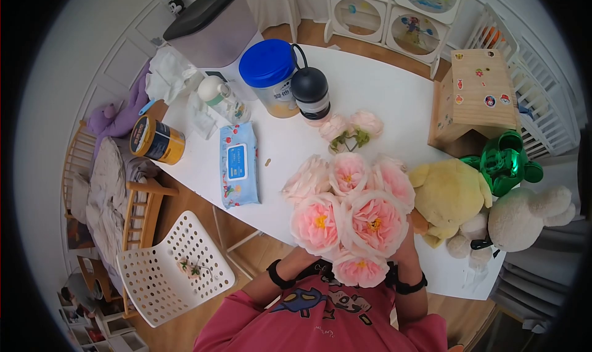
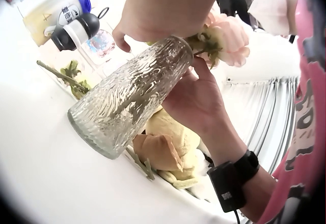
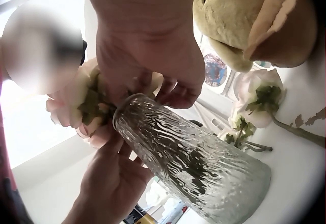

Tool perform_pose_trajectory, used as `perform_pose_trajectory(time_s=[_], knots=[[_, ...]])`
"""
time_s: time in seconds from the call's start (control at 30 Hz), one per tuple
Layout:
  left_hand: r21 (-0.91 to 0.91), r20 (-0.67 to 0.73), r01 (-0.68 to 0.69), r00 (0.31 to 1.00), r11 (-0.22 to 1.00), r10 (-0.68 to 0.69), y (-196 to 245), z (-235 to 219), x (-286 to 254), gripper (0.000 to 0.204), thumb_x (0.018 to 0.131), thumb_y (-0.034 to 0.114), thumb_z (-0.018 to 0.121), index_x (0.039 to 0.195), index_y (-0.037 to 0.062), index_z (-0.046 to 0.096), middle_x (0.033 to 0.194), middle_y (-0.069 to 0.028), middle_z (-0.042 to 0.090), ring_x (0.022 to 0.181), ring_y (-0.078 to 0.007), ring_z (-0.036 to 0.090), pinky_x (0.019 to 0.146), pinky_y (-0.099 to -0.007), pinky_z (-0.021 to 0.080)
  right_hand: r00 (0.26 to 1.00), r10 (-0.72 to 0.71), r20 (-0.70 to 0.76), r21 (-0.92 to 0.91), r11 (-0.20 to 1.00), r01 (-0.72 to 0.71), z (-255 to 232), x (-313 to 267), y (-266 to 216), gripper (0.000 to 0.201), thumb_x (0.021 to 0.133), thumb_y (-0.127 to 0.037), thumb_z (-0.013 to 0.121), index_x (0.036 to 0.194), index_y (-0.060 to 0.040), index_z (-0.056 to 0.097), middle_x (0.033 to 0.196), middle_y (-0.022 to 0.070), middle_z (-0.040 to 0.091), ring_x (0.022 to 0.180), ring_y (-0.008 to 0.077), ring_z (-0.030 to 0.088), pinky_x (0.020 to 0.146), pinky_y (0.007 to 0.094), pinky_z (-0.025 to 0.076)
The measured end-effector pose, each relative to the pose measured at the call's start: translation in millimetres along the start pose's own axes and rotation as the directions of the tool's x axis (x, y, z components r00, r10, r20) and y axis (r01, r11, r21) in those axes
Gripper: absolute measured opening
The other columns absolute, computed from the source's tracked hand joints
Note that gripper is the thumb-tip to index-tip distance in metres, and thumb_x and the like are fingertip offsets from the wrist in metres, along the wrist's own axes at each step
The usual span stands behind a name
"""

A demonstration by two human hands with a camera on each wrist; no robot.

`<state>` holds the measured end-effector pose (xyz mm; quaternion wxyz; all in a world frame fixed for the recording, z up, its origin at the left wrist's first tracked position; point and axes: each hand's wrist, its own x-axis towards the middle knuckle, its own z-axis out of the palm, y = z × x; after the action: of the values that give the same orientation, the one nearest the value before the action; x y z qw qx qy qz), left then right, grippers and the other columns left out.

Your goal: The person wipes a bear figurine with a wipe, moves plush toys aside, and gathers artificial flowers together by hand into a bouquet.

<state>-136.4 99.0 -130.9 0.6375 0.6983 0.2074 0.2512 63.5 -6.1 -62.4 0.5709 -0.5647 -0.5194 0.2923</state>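
A ribbed glass vase (image 2: 132, 96) leans at a slant, its mouth beside the pink flowers (image 2: 226, 38). My left hand (image 2: 168, 10) is at the vase's neck; in the right wrist view this hand (image 3: 114, 180) lies along the side of the vase (image 3: 193, 158). On the opposite side my right hand (image 3: 153, 46) has its fingers curled near the mouth and the stems; its palm (image 2: 196, 102) faces the glass in the left wrist view. From the head view, large pink blooms (image 1: 348, 216) cover the vase and most of both hands.
Loose flowers (image 1: 351, 130) lie beyond the bouquet. Plush toys (image 1: 450, 194) stand at the right, wipes (image 1: 240, 164) at the left. A blue-lidded tub (image 1: 268, 74) and a black bottle (image 1: 310, 93) stand farther back. A perforated white chair (image 1: 172, 269) is lower left.
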Motion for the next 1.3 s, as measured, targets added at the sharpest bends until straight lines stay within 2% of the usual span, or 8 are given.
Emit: perform_pose_trajectory(time_s=[0.13, 0.2, 0.33, 0.43, 0.53, 0.73, 0.83, 1.3], knots=[[-0.026, 0.011, 0.002, 1.0, 1.0, -0.002, -5, 2, -5, 0.062, 0.074, 0.02, 0.079, 0.127, 0.0053, 0.051, 0.127, -0.0087, 0.054, 0.113, -0.0178, 0.054, 0.096, -0.0334, 0.046, 0.988, 0.155, -0.012, 0.169, 0.974, -0.151, 5, -8, -5, 0.084, 0.061, -0.023, 0.087, 0.129, -0.001, 0.043, 0.126, 0.0127, 0.054, 0.111, 0.0214, 0.057, 0.095, 0.0356, 0.046], [-0.039, 0.018, 0.005, 1.0, 0.999, -0.004, -7, -2, -6, 0.062, 0.074, 0.02, 0.079, 0.127, 0.0052, 0.051, 0.127, -0.0088, 0.054, 0.113, -0.0177, 0.054, 0.096, -0.0334, 0.046, 0.967, 0.224, -0.122, 0.147, 0.967, -0.206, 10, -2, -24, 0.037, 0.073, -0.01, 0.076, 0.107, -0.0002, 0.066, 0.114, 0.0129, 0.066, 0.109, 0.0281, 0.061, 0.095, 0.0368, 0.044], [-0.057, 0.029, 0.009, 1.0, 0.998, -0.007, -10, -9, -6, 0.062, 0.074, 0.021, 0.079, 0.128, 0.005, 0.051, 0.127, -0.0092, 0.054, 0.113, -0.0177, 0.054, 0.096, -0.0335, 0.046, 0.959, 0.233, -0.159, 0.286, 0.941, -0.181, 16, -2, -18, 0.035, 0.074, -0.009, 0.074, 0.107, 0.0001, 0.066, 0.114, 0.0133, 0.066, 0.109, 0.0286, 0.06, 0.096, 0.037, 0.043], [-0.07, 0.035, 0.014, 0.999, 0.997, -0.012, -12, -15, -11, 0.063, 0.074, 0.021, 0.079, 0.128, 0.0048, 0.051, 0.127, -0.0094, 0.054, 0.113, -0.0176, 0.054, 0.096, -0.0336, 0.046, 0.999, -0.008, -0.042, 0.045, 0.999, 0.01, 12, -10, 1, 0.056, 0.085, -0.018, 0.068, 0.13, -0.0016, 0.04, 0.126, 0.0142, 0.053, 0.113, 0.0226, 0.056, 0.094, 0.0353, 0.047], [-0.085, 0.036, 0.017, 0.999, 0.996, -0.014, -14, -17, -10, 0.063, 0.074, 0.021, 0.079, 0.128, 0.0046, 0.051, 0.127, -0.0097, 0.054, 0.113, -0.0175, 0.055, 0.095, -0.0336, 0.046, 0.991, 0.13, -0.026, -0.016, 0.991, -0.131, 11, -17, 11, 0.06, 0.081, -0.02, 0.072, 0.129, -0.0008, 0.041, 0.126, 0.0135, 0.053, 0.112, 0.0224, 0.056, 0.094, 0.035, 0.047], [-0.118, 0.057, 0.015, 0.998, 0.993, -0.008, -21, -11, -13, 0.064, 0.074, 0.021, 0.079, 0.128, 0.0043, 0.05, 0.128, -0.0102, 0.054, 0.113, -0.0174, 0.055, 0.095, -0.0337, 0.047, 0.992, -0.078, 0.099, -0.132, 0.987, 0.09, -1, -19, 7, 0.076, 0.067, -0.022, 0.083, 0.129, -0.0013, 0.044, 0.127, 0.0128, 0.053, 0.113, 0.0219, 0.055, 0.097, 0.0363, 0.045], [-0.135, 0.067, 0.017, 0.998, 0.991, -0.008, -24, -11, -11, 0.064, 0.074, 0.021, 0.079, 0.128, 0.0041, 0.05, 0.128, -0.0104, 0.054, 0.113, -0.0174, 0.055, 0.095, -0.0338, 0.047, 0.995, -0.031, 0.095, 0.009, 1.0, 0.03, 2, -22, 1, 0.09, 0.059, -0.025, 0.088, 0.133, -0.0037, 0.043, 0.13, 0.012, 0.052, 0.116, 0.023, 0.054, 0.099, 0.0366, 0.043], [-0.189, 0.103, 0.035, 0.995, 0.981, -0.015, -18, -27, -21, 0.065, 0.073, 0.021, 0.079, 0.129, 0.0034, 0.05, 0.128, -0.0116, 0.053, 0.113, -0.0172, 0.055, 0.094, -0.0341, 0.047, 0.954, 0.238, 0.183, 0.435, 0.851, -0.295, 28, -19, -5, 0.062, 0.081, -0.028, 0.069, 0.133, -0.0045, 0.046, 0.138, 0.0169, 0.046, 0.129, 0.0307, 0.044, 0.101, 0.0408, 0.041]])
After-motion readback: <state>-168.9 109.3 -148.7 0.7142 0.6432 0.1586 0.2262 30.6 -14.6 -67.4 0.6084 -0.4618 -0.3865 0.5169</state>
